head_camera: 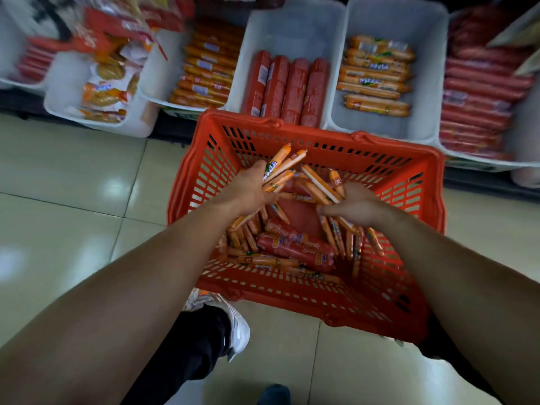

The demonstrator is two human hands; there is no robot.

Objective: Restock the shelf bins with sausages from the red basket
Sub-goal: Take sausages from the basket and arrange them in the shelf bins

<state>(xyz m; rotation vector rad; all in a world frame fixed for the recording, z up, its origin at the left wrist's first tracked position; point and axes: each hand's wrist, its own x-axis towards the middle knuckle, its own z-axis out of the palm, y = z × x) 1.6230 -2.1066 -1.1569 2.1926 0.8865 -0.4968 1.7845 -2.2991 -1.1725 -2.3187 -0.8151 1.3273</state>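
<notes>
Thin orange sausages (282,166) are being bunched in L hand (251,187), fingers clenched round them. A few more are being grasped by R hand (355,204). Both are inside red basket (315,130), prob. so a fuller load is being gathered for white bin (429,54) w/ matching stock.

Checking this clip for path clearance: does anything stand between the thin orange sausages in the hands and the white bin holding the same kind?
Only the red basket's far wall lies between the thin orange sausages in the left hand and right hand and that white bin, which is open on top. Nothing else visible.
</notes>
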